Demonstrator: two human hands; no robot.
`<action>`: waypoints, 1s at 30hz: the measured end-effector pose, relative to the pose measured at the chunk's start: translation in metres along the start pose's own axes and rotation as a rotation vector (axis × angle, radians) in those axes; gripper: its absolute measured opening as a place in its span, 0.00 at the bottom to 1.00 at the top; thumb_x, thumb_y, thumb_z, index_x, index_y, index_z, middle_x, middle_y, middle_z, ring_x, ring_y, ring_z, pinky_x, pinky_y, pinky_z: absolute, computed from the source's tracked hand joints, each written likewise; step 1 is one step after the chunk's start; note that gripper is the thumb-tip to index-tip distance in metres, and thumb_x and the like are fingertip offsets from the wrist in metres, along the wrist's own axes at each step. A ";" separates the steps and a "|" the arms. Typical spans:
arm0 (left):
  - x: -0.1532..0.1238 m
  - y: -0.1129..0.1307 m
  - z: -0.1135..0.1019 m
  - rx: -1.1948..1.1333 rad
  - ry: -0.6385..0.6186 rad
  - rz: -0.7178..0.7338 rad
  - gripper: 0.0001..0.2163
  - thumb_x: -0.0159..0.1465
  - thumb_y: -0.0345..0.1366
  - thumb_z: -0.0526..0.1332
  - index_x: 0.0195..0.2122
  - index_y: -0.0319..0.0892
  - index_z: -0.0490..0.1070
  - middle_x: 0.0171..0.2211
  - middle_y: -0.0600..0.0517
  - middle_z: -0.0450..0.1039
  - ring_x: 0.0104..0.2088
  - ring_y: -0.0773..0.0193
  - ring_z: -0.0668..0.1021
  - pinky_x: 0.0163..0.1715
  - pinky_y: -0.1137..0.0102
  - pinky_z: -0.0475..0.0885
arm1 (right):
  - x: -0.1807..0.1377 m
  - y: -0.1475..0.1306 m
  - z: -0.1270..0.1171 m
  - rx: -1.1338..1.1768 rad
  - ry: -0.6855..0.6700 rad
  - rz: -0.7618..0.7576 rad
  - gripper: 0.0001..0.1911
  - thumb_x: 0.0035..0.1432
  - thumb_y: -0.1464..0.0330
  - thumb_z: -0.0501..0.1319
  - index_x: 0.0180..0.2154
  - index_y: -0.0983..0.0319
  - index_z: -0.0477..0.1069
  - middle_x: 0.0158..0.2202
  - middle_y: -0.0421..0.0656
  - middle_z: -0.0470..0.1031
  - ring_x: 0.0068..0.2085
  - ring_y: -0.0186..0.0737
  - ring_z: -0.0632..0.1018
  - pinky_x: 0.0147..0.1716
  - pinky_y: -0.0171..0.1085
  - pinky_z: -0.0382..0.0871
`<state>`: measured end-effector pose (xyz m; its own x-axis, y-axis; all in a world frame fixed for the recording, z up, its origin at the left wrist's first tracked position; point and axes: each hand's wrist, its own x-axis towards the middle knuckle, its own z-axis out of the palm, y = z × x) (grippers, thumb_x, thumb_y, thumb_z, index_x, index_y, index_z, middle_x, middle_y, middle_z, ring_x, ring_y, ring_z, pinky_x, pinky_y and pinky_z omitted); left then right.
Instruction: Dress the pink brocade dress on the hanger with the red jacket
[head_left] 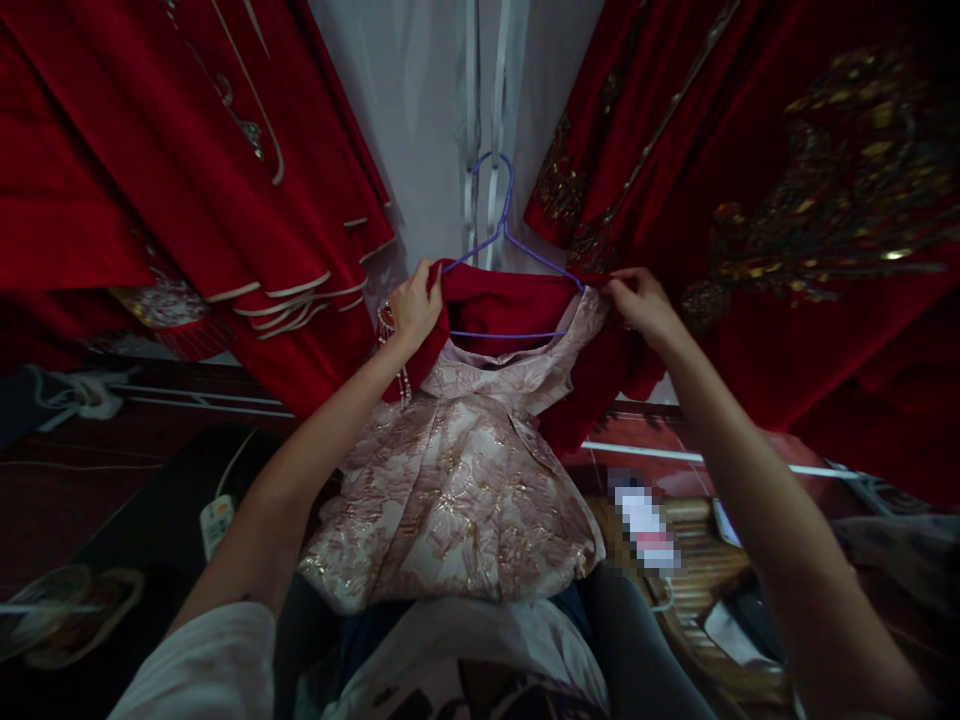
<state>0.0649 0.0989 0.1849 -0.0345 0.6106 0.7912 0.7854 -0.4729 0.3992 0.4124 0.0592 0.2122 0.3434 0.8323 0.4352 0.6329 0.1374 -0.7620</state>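
Observation:
A pink and gold brocade dress (457,490) with a red lining at the neck hangs on a purple wire hanger (501,235) in front of me. My left hand (415,302) is closed on the dress's left shoulder at the hanger's end. My right hand (637,300) pinches the right shoulder at the other end. The skirt drapes down toward my lap.
Red embroidered garments hang at the left (187,180) and the right (787,220). White vertical straps (484,100) run behind the hanger. A white power strip (216,520) lies low on the left. A woven wooden surface (697,570) sits low on the right.

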 end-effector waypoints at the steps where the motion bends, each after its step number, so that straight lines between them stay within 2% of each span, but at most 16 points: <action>1: 0.001 0.000 -0.002 0.001 -0.005 0.002 0.13 0.68 0.39 0.50 0.48 0.43 0.70 0.33 0.46 0.77 0.33 0.60 0.77 0.34 0.68 0.66 | -0.002 -0.003 0.000 -0.057 0.011 -0.071 0.13 0.48 0.67 0.62 0.38 0.60 0.69 0.32 0.42 0.74 0.32 0.41 0.74 0.32 0.39 0.68; 3: 0.002 -0.002 -0.006 0.002 -0.013 0.019 0.13 0.67 0.41 0.51 0.48 0.43 0.70 0.32 0.47 0.76 0.32 0.61 0.77 0.33 0.68 0.66 | -0.006 -0.009 -0.003 -0.147 0.052 -0.217 0.15 0.45 0.66 0.66 0.38 0.59 0.69 0.33 0.43 0.74 0.34 0.42 0.75 0.35 0.39 0.68; 5: 0.002 -0.004 -0.011 -0.003 -0.017 0.041 0.14 0.67 0.42 0.52 0.49 0.43 0.68 0.32 0.49 0.76 0.31 0.62 0.76 0.33 0.69 0.66 | -0.010 -0.016 -0.007 -0.198 0.079 -0.297 0.14 0.45 0.64 0.67 0.35 0.59 0.69 0.33 0.43 0.75 0.35 0.42 0.75 0.35 0.38 0.67; 9: 0.003 -0.010 -0.017 -0.014 -0.019 0.064 0.15 0.66 0.43 0.53 0.50 0.42 0.66 0.30 0.51 0.75 0.29 0.64 0.76 0.32 0.70 0.66 | -0.012 -0.030 -0.016 -0.243 0.024 -0.318 0.14 0.47 0.57 0.67 0.31 0.59 0.70 0.27 0.43 0.74 0.30 0.41 0.73 0.30 0.37 0.64; 13: 0.003 -0.011 -0.020 -0.008 -0.033 0.095 0.15 0.68 0.44 0.51 0.49 0.43 0.67 0.31 0.50 0.74 0.31 0.64 0.76 0.34 0.70 0.67 | -0.008 -0.034 -0.015 -0.265 0.004 -0.268 0.17 0.54 0.53 0.61 0.28 0.60 0.72 0.22 0.45 0.72 0.28 0.42 0.73 0.30 0.39 0.63; 17: 0.004 -0.014 -0.029 -0.016 -0.085 0.170 0.16 0.69 0.46 0.48 0.48 0.42 0.67 0.36 0.48 0.73 0.37 0.62 0.76 0.40 0.68 0.69 | -0.014 -0.025 -0.011 -0.258 -0.046 -0.215 0.13 0.57 0.58 0.58 0.32 0.61 0.74 0.25 0.46 0.74 0.30 0.44 0.75 0.31 0.40 0.65; 19: 0.004 -0.016 -0.036 -0.004 -0.104 0.224 0.15 0.69 0.45 0.48 0.46 0.42 0.68 0.39 0.46 0.72 0.42 0.60 0.76 0.44 0.65 0.69 | -0.021 -0.019 -0.011 -0.212 -0.103 -0.212 0.10 0.54 0.63 0.60 0.37 0.61 0.73 0.27 0.44 0.75 0.30 0.42 0.75 0.31 0.38 0.66; 21: 0.004 -0.017 -0.043 0.022 -0.099 0.265 0.14 0.68 0.45 0.50 0.44 0.42 0.68 0.43 0.44 0.70 0.47 0.57 0.74 0.48 0.62 0.68 | -0.030 -0.014 -0.013 -0.178 -0.121 -0.211 0.13 0.49 0.67 0.61 0.39 0.60 0.72 0.30 0.43 0.75 0.30 0.40 0.74 0.31 0.38 0.67; 25: 0.003 -0.013 -0.054 0.052 -0.138 0.273 0.12 0.67 0.43 0.52 0.43 0.42 0.68 0.44 0.43 0.68 0.50 0.53 0.72 0.51 0.57 0.67 | -0.045 -0.011 -0.024 -0.254 -0.030 -0.217 0.17 0.43 0.74 0.60 0.39 0.61 0.67 0.34 0.45 0.72 0.35 0.42 0.74 0.37 0.40 0.69; 30: -0.001 -0.007 -0.058 0.053 -0.214 0.234 0.11 0.67 0.42 0.52 0.42 0.41 0.68 0.42 0.44 0.70 0.47 0.55 0.73 0.49 0.60 0.68 | -0.056 -0.010 -0.040 -0.419 0.031 -0.190 0.18 0.40 0.75 0.62 0.38 0.60 0.66 0.37 0.47 0.71 0.39 0.46 0.73 0.43 0.45 0.67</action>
<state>0.0232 0.0647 0.2087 0.2775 0.6111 0.7413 0.7877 -0.5865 0.1886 0.4142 -0.0104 0.2147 0.2104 0.7958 0.5678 0.9105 0.0520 -0.4103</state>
